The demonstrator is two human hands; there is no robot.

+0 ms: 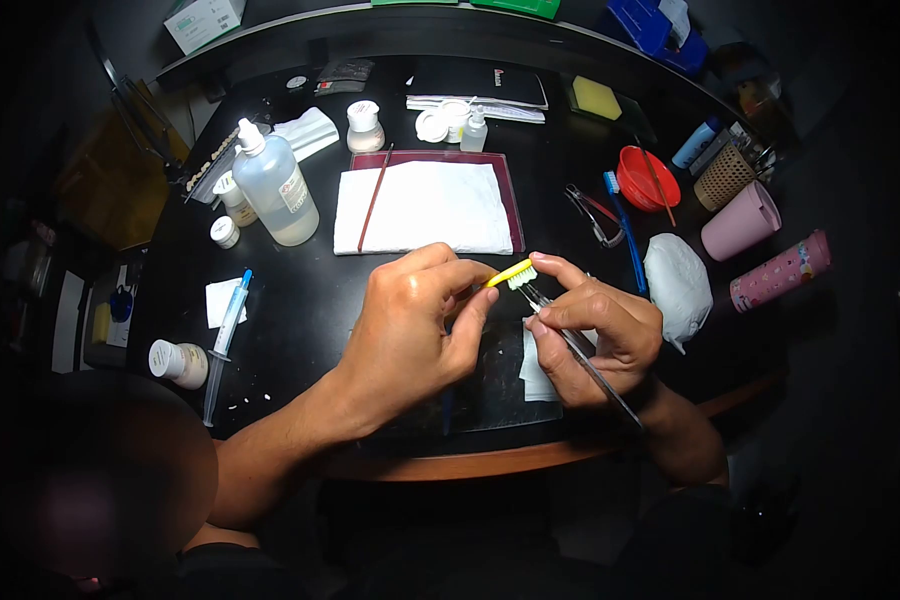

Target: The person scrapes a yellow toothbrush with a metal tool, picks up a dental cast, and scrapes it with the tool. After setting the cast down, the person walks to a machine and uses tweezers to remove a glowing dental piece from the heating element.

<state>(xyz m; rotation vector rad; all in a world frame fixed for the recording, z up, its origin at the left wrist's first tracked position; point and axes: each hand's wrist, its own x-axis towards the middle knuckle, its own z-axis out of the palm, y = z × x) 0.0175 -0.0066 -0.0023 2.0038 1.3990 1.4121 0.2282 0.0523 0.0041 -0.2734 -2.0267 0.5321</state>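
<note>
Above the worktop [290, 335], toward its near edge, the left hand [415, 305] pinches a yellow brush [511, 272] between thumb and fingers, bristles facing down. The right hand [605, 335] grips a slim tool [607, 382] pen-fashion, tip at the bristles, one fingertip against the brush's end. Farther back lies a white cloth [435, 205] with a stick [375, 200] across it. Toward the left edge stand a bottle [288, 200] and, nearer, a syringe [228, 330], lying flat; toward the right edge, a red bowl [631, 186].
</note>
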